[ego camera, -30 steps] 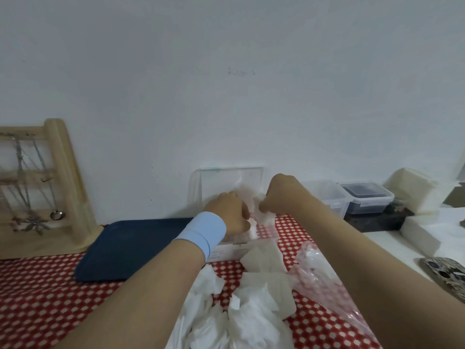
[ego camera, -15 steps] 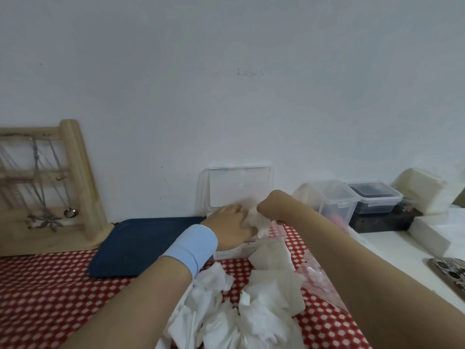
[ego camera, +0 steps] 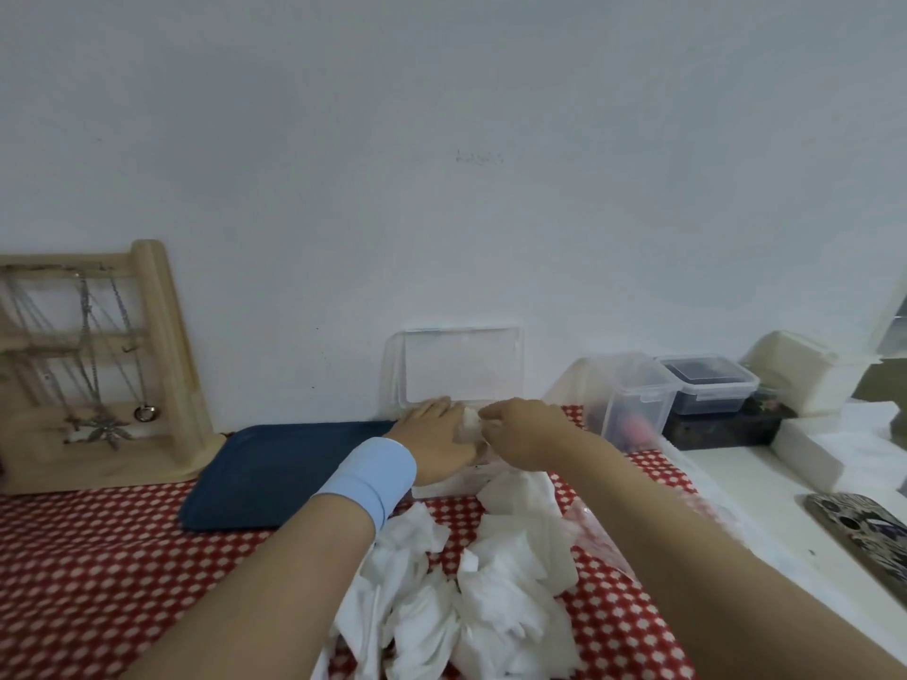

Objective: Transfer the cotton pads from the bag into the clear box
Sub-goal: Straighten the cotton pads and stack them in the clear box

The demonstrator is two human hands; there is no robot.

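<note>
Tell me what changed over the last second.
Both hands sank from above the clear box down into it. The left hand flattened out against the cotton pad; the right hand keeps its grip on that pad. The loose pile of pads, the bag and the blue tray stayed put.

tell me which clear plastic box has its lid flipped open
The clear box beside the blue tray: its lid stands upright against the wall. The latched box and the dark-filled box to its right are lidded shut.

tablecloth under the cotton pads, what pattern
The tablecloth is red with small white dots, best seen in the head view.
</note>
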